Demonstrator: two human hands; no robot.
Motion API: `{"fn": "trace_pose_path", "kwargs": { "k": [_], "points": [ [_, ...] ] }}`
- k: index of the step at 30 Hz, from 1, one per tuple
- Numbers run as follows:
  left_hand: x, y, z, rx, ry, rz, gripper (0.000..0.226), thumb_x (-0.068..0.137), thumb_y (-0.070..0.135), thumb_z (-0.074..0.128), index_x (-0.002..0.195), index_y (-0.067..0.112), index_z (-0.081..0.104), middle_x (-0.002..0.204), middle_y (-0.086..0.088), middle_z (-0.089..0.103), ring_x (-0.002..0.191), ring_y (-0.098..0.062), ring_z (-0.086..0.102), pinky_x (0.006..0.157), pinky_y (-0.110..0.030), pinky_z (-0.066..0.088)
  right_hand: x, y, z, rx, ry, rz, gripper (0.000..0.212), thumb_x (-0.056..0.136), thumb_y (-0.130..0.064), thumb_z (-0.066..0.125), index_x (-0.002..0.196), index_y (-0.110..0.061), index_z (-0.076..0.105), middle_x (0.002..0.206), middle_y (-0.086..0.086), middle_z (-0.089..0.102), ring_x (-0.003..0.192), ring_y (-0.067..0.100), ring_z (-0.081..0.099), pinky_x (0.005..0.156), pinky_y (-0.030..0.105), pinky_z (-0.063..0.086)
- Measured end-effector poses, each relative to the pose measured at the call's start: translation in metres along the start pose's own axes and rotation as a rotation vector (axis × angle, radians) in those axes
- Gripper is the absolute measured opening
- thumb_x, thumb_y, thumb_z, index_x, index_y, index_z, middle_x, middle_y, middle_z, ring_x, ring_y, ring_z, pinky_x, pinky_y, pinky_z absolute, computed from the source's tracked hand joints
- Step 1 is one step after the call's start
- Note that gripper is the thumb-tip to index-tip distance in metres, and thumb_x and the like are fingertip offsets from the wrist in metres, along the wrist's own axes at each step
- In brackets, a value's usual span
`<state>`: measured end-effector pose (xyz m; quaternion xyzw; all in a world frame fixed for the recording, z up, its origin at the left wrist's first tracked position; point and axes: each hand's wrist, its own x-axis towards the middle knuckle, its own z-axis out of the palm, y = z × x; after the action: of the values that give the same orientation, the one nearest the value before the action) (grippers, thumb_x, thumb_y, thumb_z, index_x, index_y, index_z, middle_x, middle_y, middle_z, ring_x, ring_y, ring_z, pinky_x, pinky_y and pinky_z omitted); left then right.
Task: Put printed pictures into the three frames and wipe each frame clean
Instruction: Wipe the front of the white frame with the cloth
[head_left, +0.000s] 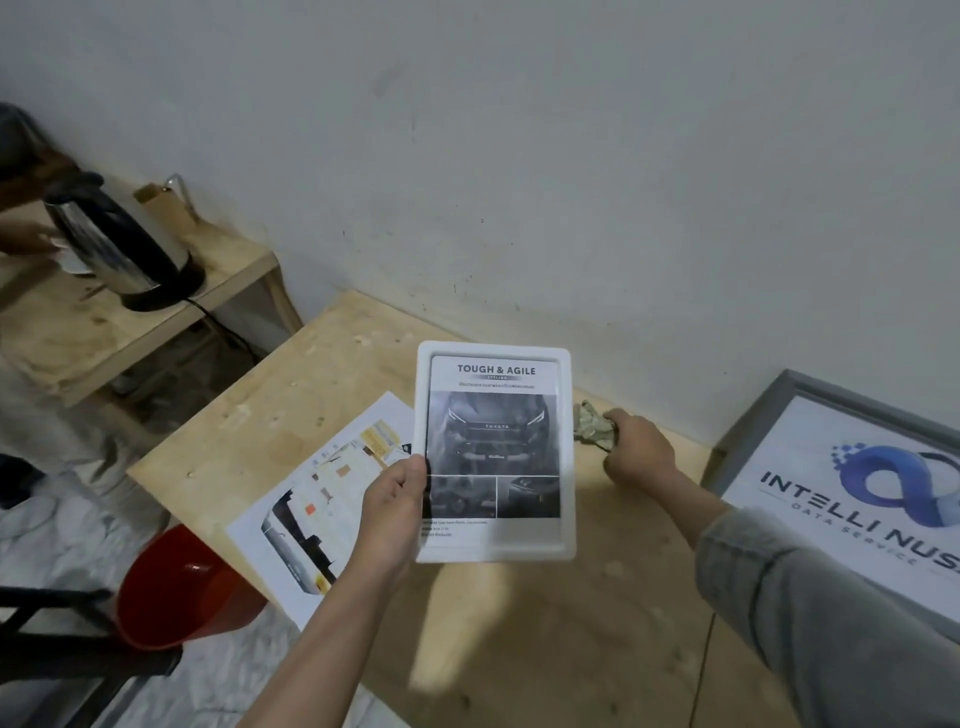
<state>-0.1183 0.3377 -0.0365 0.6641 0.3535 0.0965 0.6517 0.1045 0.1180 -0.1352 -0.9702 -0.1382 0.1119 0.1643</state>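
White frame (495, 552): rectangular, rounded corners, held upright above the wooden table (519, 623), face to the camera. Already loaded with a printed picture (493, 441), a grey car advert headed "TOUGH & AGILE".

Left hand (390, 512): grips the frame's lower left edge, thumb over the front border, fingers hidden behind.

Right hand (640, 451): just right of the frame, apart from it, fingers curled round a crumpled cloth (594, 427). The cloth sits near the frame's right edge; whether it touches cannot be told.

Handling, as judged: frame looks light and rigid, likely plastic, with a smooth face that may slip or smudge. Best held by the border, as now, leaving the front free for wiping. One-hand hold will need bracing against the cloth's pressure.

Left of the frame: loose colour print (322, 499) flat on the table, overhanging its edge. Beyond it, lower: red bucket (176, 587). Far left, on a raised wooden shelf (104, 332): steel kettle (119, 244).

Right of the frame: grey-framed sign (857, 493) reading "INTELLI NUS…", leaning by the wall (519, 156).
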Motion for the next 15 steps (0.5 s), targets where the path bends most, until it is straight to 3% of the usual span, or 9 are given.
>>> {"fn": "trace_pose_path", "kwargs": {
  "k": [4,7,9,12,15],
  "points": [
    [-0.006,0.007,0.011,-0.011,-0.012,0.055,0.034,0.1,0.027,0.044,0.081,0.009,0.065,0.082,-0.005,0.069,0.078,-0.019,0.064,0.071,-0.029,0.048,-0.027,-0.01,-0.04,0.311,0.265,-0.025,0.041,0.078,-0.005,0.053,0.117,-0.014,0.056,0.105,0.008,0.065,0.091,0.027,0.06,0.071,0.031,0.047],
    [-0.02,0.016,0.023,-0.013,-0.008,0.133,0.027,0.1,0.021,0.046,0.081,0.011,0.064,0.079,0.001,0.067,0.075,-0.01,0.061,0.069,-0.023,0.047,-0.054,-0.022,-0.09,0.492,0.492,-0.088,0.036,0.085,-0.003,0.046,0.119,-0.006,0.055,0.11,0.012,0.063,0.098,0.027,0.058,0.075,0.025,0.04],
    [-0.03,0.016,0.033,-0.01,-0.012,0.194,0.029,0.099,0.02,0.048,0.08,0.004,0.063,0.076,-0.001,0.063,0.072,-0.012,0.057,0.07,-0.028,0.044,-0.075,-0.031,-0.12,0.542,0.643,-0.176,0.039,0.085,-0.007,0.043,0.121,-0.004,0.054,0.112,0.01,0.061,0.1,0.02,0.055,0.081,0.022,0.039],
    [-0.047,0.019,0.052,-0.018,-0.021,0.255,0.034,0.098,0.019,0.049,0.081,-0.009,0.059,0.073,-0.009,0.057,0.072,-0.017,0.052,0.068,-0.031,0.039,-0.099,-0.041,-0.149,0.388,0.773,-0.433,0.042,0.08,-0.002,0.044,0.12,-0.001,0.055,0.104,0.011,0.061,0.093,0.013,0.051,0.075,0.017,0.039],
    [-0.069,0.025,0.073,-0.049,-0.039,0.295,0.031,0.098,0.016,0.048,0.075,-0.001,0.06,0.068,-0.003,0.057,0.065,-0.01,0.054,0.062,-0.025,0.041,-0.114,-0.036,-0.161,0.012,0.768,-0.671,0.045,0.076,-0.006,0.043,0.117,-0.001,0.06,0.1,0.014,0.064,0.091,0.023,0.055,0.067,0.03,0.05]
  ]
}}
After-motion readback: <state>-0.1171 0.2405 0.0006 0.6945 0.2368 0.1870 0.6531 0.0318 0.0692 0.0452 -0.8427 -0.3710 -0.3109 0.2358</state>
